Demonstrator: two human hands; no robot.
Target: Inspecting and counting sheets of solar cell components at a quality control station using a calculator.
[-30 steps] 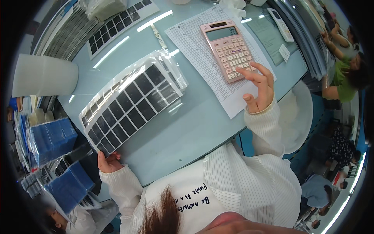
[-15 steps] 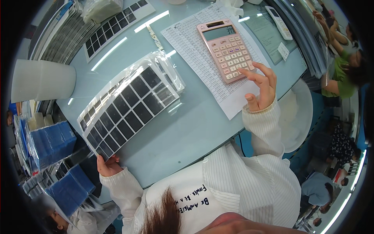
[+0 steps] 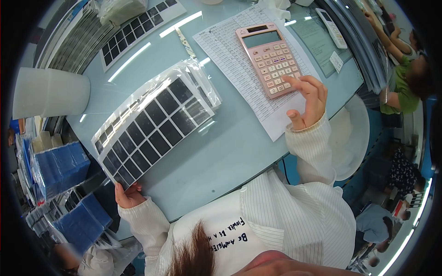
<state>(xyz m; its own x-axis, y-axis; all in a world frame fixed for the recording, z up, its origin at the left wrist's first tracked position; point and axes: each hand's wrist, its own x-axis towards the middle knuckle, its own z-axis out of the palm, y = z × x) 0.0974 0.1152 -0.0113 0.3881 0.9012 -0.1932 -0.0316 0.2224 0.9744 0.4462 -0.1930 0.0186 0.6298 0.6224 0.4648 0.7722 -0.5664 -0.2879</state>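
The right grip [image 3: 313, 105] – loosely bent, grasping nothing – is hiding the lower-right part of the calculator [image 3: 271, 60]; whether a fingertip is pressing there cannot be told. The calculator is lying beyond and left of this grip, on the paper [image 3: 274, 128]. The left grip [image 3: 129, 197] is pinching the near corner of the sheet [image 3: 156, 126], its fingertips being partly hidden; the sheet is extending away and rightward over the desk [image 3: 193, 170].
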